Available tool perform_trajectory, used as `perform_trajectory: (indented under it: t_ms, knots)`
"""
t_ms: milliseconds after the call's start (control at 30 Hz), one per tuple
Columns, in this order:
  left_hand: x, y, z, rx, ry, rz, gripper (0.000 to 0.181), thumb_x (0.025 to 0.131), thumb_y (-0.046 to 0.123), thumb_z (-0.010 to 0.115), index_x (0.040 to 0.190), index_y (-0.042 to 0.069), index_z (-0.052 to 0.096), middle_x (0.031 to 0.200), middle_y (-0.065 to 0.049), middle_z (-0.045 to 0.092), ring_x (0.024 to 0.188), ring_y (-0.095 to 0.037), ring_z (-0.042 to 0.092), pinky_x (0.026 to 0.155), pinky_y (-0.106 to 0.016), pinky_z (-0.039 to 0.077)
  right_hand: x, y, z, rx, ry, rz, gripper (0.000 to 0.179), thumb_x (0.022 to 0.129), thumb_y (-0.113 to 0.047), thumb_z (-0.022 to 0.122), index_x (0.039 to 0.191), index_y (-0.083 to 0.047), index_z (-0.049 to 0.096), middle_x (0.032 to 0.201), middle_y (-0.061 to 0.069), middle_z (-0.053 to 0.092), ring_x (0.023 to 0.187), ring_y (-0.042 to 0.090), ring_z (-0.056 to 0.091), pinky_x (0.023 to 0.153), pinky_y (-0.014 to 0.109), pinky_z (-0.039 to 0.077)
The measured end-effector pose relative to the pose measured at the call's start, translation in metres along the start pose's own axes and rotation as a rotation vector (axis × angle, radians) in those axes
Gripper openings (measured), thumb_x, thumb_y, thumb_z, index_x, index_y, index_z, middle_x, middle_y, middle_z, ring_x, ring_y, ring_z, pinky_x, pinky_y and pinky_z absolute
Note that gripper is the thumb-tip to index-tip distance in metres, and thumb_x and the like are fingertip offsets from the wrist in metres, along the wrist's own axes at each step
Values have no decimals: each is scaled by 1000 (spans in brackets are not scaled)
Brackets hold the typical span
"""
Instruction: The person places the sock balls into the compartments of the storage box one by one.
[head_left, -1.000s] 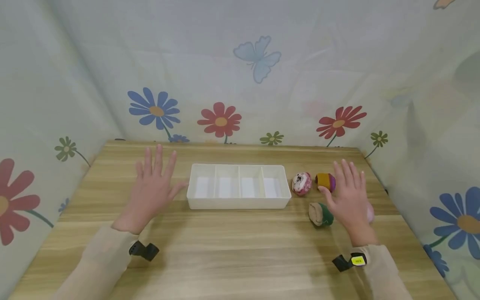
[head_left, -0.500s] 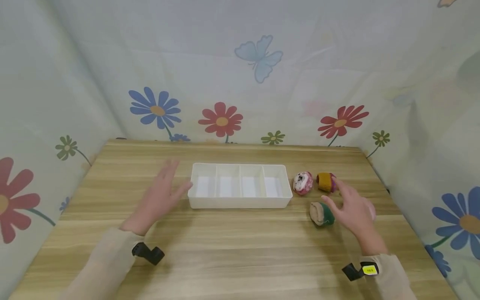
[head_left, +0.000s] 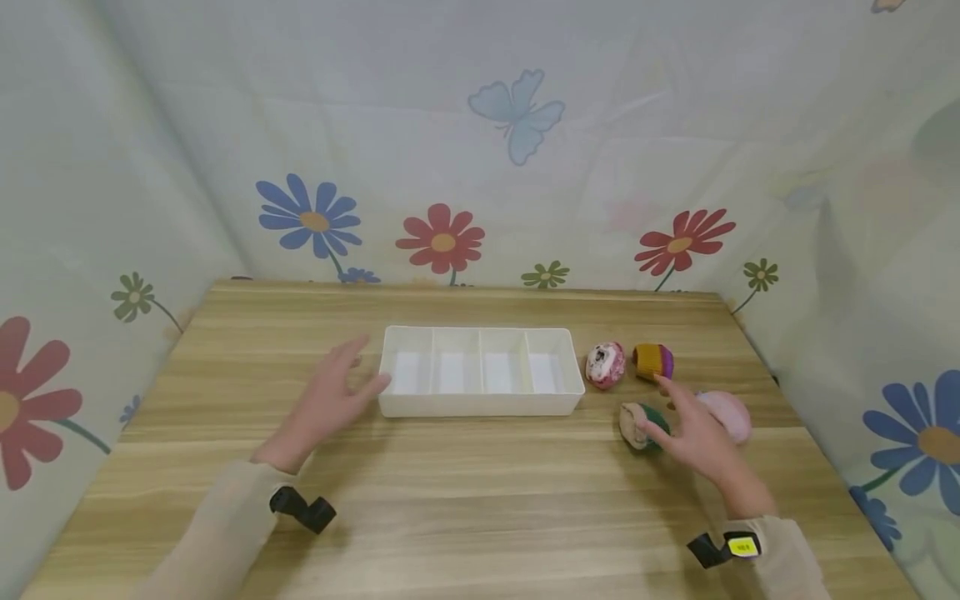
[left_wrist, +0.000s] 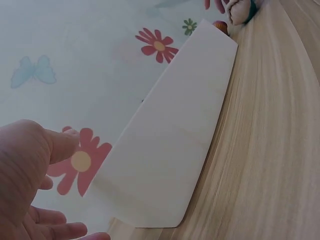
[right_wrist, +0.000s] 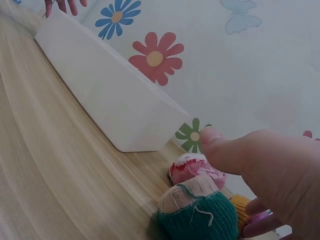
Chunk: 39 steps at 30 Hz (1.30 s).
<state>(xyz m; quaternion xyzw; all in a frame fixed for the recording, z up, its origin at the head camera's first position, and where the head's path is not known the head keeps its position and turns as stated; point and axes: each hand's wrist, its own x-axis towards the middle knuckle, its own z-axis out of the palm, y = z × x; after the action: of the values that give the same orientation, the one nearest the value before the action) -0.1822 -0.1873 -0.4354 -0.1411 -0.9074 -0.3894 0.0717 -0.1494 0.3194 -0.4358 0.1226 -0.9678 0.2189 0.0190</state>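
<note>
Right hand (head_left: pixel 699 435): Now that it has come to the green-and-beige roll (right_wrist: pixel 200 214), right of the tray (head_left: pixel 480 406), fingers stand wide, the roll within grasp.
Left hand (head_left: pixel 322 410): wide, holding nothing, beside the tray.

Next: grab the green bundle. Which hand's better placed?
Right, I'd judge. The right hand is open right by the green bundle, its thumb overlapping it in the head view; the left hand is at the white tray's left end, with the tray between.
</note>
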Motion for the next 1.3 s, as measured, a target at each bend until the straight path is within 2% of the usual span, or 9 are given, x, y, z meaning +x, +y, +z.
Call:
perform_trajectory:
  t_ms: [133, 300, 567, 833, 1100, 1300]
  knots:
    - [-3, -3, 6, -70, -28, -9, 69, 89, 35, 62, 142, 3, 32, 142, -22, 33, 114, -42, 46, 84, -54, 45, -5, 4, 5, -20, -13, -28, 80, 84, -42, 66, 139, 5, 31, 125, 30, 48, 106, 45, 50, 83, 57, 42]
    - [-8, -7, 15, -131, -70, -39, 68, 89, 38, 61, 142, 5, 33, 142, -20, 34, 115, -42, 46, 82, -52, 46, -11, 10, 13, -29, -33, -52, 79, 81, -42, 69, 135, 6, 36, 127, 31, 46, 111, 47, 47, 87, 57, 40]
    - [-9, -5, 10, -154, -104, -52, 66, 90, 39, 59, 143, 11, 33, 145, -15, 31, 113, -37, 50, 80, -46, 49, -5, 9, 17, -19, -11, -113, 77, 77, -42, 74, 131, 3, 44, 128, 26, 48, 115, 45, 43, 93, 58, 33]
    - [-6, -11, 14, -204, -100, -84, 63, 90, 40, 60, 143, 17, 35, 145, -12, 33, 114, -37, 50, 83, -49, 47, -6, 9, 19, -63, -17, -149, 76, 74, -46, 75, 129, -1, 49, 122, 22, 54, 110, 42, 47, 90, 57, 36]
    - [-3, -16, 19, -265, -101, -99, 59, 91, 39, 59, 141, 14, 39, 143, -13, 37, 114, -38, 50, 85, -49, 46, -8, 11, 25, -84, -26, -130, 89, 66, -45, 81, 134, -2, 43, 120, 25, 51, 106, 40, 48, 86, 55, 39]
    - [-2, -16, 20, -309, -114, -118, 61, 90, 40, 59, 142, 16, 38, 142, -13, 38, 114, -38, 49, 84, -48, 47, -7, 13, 32, -77, 38, -162, 84, 62, -35, 86, 128, -1, 47, 115, 21, 55, 100, 34, 51, 83, 51, 41]
